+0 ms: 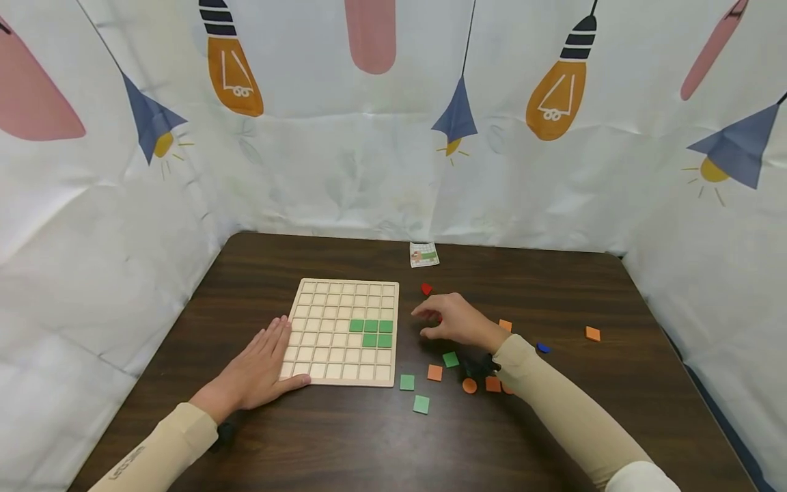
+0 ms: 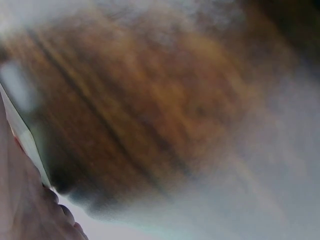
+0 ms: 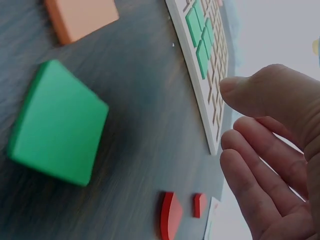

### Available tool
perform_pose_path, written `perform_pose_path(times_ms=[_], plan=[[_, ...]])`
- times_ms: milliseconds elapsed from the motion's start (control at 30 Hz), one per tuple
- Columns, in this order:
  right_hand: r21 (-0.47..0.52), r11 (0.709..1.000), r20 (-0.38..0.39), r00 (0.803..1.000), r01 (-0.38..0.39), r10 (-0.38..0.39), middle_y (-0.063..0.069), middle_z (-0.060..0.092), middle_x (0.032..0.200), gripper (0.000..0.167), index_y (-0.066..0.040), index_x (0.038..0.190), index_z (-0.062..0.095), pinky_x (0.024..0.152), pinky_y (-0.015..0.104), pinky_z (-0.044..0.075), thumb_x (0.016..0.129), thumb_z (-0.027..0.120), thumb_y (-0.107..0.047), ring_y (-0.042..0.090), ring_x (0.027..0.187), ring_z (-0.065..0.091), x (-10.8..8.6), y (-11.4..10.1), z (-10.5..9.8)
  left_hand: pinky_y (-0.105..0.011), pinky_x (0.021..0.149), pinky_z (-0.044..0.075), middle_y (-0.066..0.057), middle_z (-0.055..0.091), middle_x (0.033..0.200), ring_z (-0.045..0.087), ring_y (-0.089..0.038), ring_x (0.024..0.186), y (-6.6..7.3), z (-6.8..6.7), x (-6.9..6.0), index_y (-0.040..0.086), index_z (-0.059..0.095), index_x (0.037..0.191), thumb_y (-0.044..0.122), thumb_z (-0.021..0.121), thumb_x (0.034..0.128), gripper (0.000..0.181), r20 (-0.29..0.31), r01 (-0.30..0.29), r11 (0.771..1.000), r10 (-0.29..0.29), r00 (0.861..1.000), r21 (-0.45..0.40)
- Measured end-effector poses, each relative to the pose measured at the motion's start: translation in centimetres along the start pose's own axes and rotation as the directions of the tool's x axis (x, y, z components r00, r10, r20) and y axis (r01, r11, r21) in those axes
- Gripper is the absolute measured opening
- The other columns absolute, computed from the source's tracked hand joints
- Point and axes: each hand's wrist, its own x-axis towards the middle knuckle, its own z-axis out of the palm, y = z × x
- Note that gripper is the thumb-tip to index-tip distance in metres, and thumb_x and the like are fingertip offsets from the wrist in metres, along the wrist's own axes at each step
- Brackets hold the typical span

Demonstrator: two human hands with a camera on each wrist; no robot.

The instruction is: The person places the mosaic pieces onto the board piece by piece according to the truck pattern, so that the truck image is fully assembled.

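Observation:
A pale wooden grid board (image 1: 344,301) lies on the table, with several green squares (image 1: 370,326) set in cells at its right side. My left hand (image 1: 261,365) rests flat at the board's left edge, fingers straight and thumb along the near corner. To the right of the board, my right hand (image 1: 458,320) hovers over the table. In the right wrist view its thumb (image 3: 250,92) and fingers stand apart, holding nothing. A red piece (image 3: 171,216) lies below that hand, and another red piece (image 1: 427,289) sits beyond it. Loose green squares (image 1: 451,359) lie nearer me.
Orange squares (image 1: 434,372) and an orange disc (image 1: 470,386) are scattered near the right forearm, partly hidden by it. A blue piece (image 1: 543,348) and a lone orange square (image 1: 593,333) lie farther right. A small printed card (image 1: 424,255) is at the table's back edge.

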Motion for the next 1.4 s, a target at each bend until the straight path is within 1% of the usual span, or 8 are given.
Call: perform_pose_path(times_ms=[200, 433, 567, 733, 933, 1133, 1200, 1400], plan=[[0.030, 1.000, -0.006, 1.000, -0.002, 0.003, 0.005, 0.076, 0.120, 0.037, -0.011, 0.128, 0.073, 0.092, 0.040, 0.062, 0.091, 0.077, -0.016, 0.023, 0.106, 0.073, -1.5, 0.2, -0.4, -0.064, 0.127, 0.022, -0.027, 0.014, 0.172, 0.017, -0.046, 0.160, 0.1, -0.3, 0.2, -0.008, 0.017, 0.162, 0.075, 0.052, 0.0941, 0.113, -0.009, -0.006, 1.000, 0.006, 1.000, 0.004], [0.019, 1.000, 0.034, 0.999, 0.000, -0.001, 0.001, 0.075, 0.120, 0.037, -0.013, 0.127, 0.073, 0.090, 0.033, 0.061, 0.091, 0.079, -0.018, 0.017, 0.104, 0.071, -2.8, 0.7, -0.1, -0.064, 0.127, 0.022, -0.027, 0.014, 0.172, 0.018, -0.046, 0.160, 0.0, -0.1, 0.1, -0.008, 0.018, 0.162, 0.075, 0.052, 0.0946, 0.112, -0.013, -0.008, 1.000, 0.008, 1.000, 0.008], [0.018, 1.000, 0.039, 0.999, 0.001, -0.001, 0.000, 0.076, 0.119, 0.037, -0.014, 0.126, 0.074, 0.088, 0.032, 0.061, 0.090, 0.081, -0.020, 0.016, 0.102, 0.071, -3.5, 1.0, 0.1, -0.064, 0.126, 0.023, -0.028, 0.015, 0.172, 0.019, -0.046, 0.160, 0.0, 0.0, 0.2, -0.009, 0.019, 0.161, 0.075, 0.052, 0.0948, 0.112, -0.018, -0.007, 1.000, 0.008, 1.000, 0.014], [0.031, 0.999, 0.043, 0.999, -0.009, 0.008, 0.000, 0.076, 0.119, 0.038, -0.013, 0.126, 0.074, 0.087, 0.028, 0.061, 0.089, 0.082, -0.020, 0.015, 0.100, 0.071, -4.3, 1.1, 0.5, -0.064, 0.126, 0.022, -0.028, 0.014, 0.172, 0.017, -0.046, 0.160, 0.0, -0.1, 0.2, -0.008, 0.018, 0.162, 0.075, 0.052, 0.0945, 0.113, -0.008, -0.002, 1.000, 0.002, 1.000, 0.005], [0.061, 0.998, 0.053, 0.999, -0.009, 0.005, 0.000, 0.076, 0.118, 0.038, -0.014, 0.125, 0.074, 0.087, 0.029, 0.061, 0.088, 0.083, -0.019, 0.015, 0.100, 0.071, -5.2, 1.0, 0.8, -0.065, 0.126, 0.023, -0.029, 0.015, 0.172, 0.018, -0.047, 0.160, 0.1, -0.1, 0.1, -0.009, 0.018, 0.161, 0.075, 0.053, 0.0942, 0.113, -0.002, -0.003, 1.000, 0.003, 1.000, 0.002], [0.029, 1.000, 0.074, 0.997, 0.012, -0.014, -0.001, 0.075, 0.119, 0.036, -0.015, 0.124, 0.075, 0.088, 0.027, 0.061, 0.089, 0.082, -0.021, 0.014, 0.103, 0.072, -5.6, 1.1, 1.0, -0.065, 0.126, 0.022, -0.028, 0.014, 0.172, 0.017, -0.047, 0.160, -0.1, 0.0, 0.2, -0.009, 0.017, 0.162, 0.075, 0.053, 0.0943, 0.113, -0.004, 0.000, 1.000, 0.000, 1.000, 0.010], [0.023, 1.000, 0.073, 0.997, 0.018, -0.020, -0.001, 0.075, 0.118, 0.036, -0.014, 0.123, 0.075, 0.087, 0.027, 0.061, 0.088, 0.083, -0.020, 0.013, 0.101, 0.071, -5.8, 1.2, 1.1, -0.065, 0.126, 0.022, -0.028, 0.013, 0.172, 0.017, -0.047, 0.160, -0.1, 0.0, 0.2, -0.009, 0.017, 0.162, 0.075, 0.053, 0.0942, 0.114, -0.003, 0.001, 1.000, -0.001, 1.000, 0.008], [0.045, 0.999, 0.077, 0.997, -0.005, 0.002, 0.000, 0.075, 0.117, 0.038, -0.014, 0.123, 0.075, 0.082, 0.025, 0.060, 0.086, 0.085, -0.016, 0.011, 0.096, 0.070, -6.5, 1.7, 1.3, -0.065, 0.127, 0.021, -0.028, 0.012, 0.172, 0.016, -0.047, 0.160, -0.1, 0.0, 0.1, -0.008, 0.016, 0.162, 0.075, 0.053, 0.0943, 0.113, 0.007, 0.002, 1.000, -0.002, 1.000, -0.002]])
